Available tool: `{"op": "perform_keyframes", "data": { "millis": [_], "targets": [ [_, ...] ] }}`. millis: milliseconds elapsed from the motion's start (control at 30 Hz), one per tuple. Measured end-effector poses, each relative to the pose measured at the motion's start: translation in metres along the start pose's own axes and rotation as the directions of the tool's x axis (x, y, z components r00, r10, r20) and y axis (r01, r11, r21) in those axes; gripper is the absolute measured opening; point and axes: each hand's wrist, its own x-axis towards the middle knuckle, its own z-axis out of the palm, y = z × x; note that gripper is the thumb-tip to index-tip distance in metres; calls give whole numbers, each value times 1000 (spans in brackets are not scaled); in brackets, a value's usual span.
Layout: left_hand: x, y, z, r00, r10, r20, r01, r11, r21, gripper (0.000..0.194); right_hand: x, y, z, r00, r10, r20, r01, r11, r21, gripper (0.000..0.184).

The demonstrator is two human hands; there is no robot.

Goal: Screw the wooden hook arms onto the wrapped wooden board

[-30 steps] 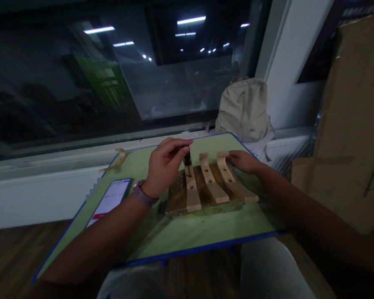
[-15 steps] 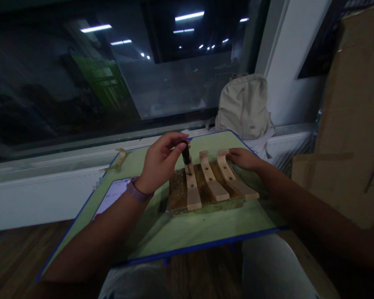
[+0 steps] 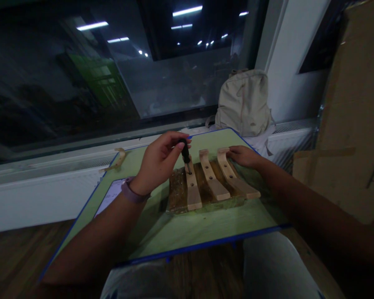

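My left hand (image 3: 158, 161) pinches the screwdriver (image 3: 185, 152), leaning further left than a second ago; its tip stays at the leftmost wooden hook (image 3: 194, 197), so I judge contact unbroken. My right hand (image 3: 244, 158) meets the rightmost wooden hook (image 3: 239, 185), grip unclear; both lie on a brown board (image 3: 178, 187).

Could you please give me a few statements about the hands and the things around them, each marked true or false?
1. Three wooden pieces lie across the brown board. True.
2. The right hand holds the screwdriver. False: the left hand holds it.
3. The screwdriver's tip is at the middle piece. False: it is at a hole in the leftmost piece.
4. The right hand is by the far end of the rightmost piece. True.
5. The wristband is on the right wrist. False: it is on the left wrist.
6. The backpack is beyond the green tabletop. True.
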Motion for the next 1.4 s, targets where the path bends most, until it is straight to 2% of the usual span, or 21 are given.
{"op": "perform_keyframes", "data": {
  "millis": [67, 167, 267, 433, 500, 667, 733, 833, 900, 1033, 1133, 1300, 1400],
  "targets": [
    [-1, 2, 1, 1000, 25, 4, -26, 1000, 16, 15, 0, -1, -1, 1000, 10, 23, -10, 1000, -9, 44],
    [-2, -1, 2, 994, 87, -73, -80, 991, 103, 14, 0, -2, -2, 999, 18, 40, -17, 1000, -17, 44],
    [-1, -7, 1, 987, 77, -138, -52, 982, 180, 15, 0, -2, -2, 999, 23, 47, -22, 1000, -20, 44],
    [1, -12, 3, 992, -35, -123, 38, 999, 26, 25, 0, 0, -1, 998, 25, 56, -24, 1000, -14, 45],
    [-1, -12, 6, 992, -45, -119, 49, 998, 26, 24, 0, 1, -1, 998, 19, 60, -19, 1000, -6, 45],
    [-4, -7, 6, 982, 54, -181, -23, 986, 168, 19, 0, 1, -1, 998, 18, 53, -18, 1000, 0, 45],
    [-4, -4, 5, 985, 38, -169, -7, 984, 175, 16, 0, 1, -1, 998, 17, 53, -17, 1000, 1, 45],
    [-3, 1, 4, 998, -24, -63, 28, 997, 74, 19, 0, 1, -1, 999, 16, 51, -16, 1000, 3, 45],
    [-3, 2, 5, 999, -32, -28, 33, 999, 23, 19, 0, 1, -1, 999, 19, 48, -19, 1000, 3, 45],
    [-4, 0, 7, 993, 56, -102, -43, 991, 129, 16, -1, 0, -2, 999, 23, 45, -23, 1000, 1, 44],
    [-3, -2, 6, 986, 84, -141, -52, 975, 218, 15, -1, -1, -2, 999, 24, 37, -24, 1000, 5, 44],
    [-5, -4, 8, 991, -3, -134, 8, 999, 40, 23, -2, -1, -2, 999, 16, 31, -17, 1000, 23, 42],
    [-7, -6, 11, 993, 23, -118, -19, 999, 36, 20, -2, -1, -2, 999, 16, 33, -17, 999, 31, 42]
  ]
}}
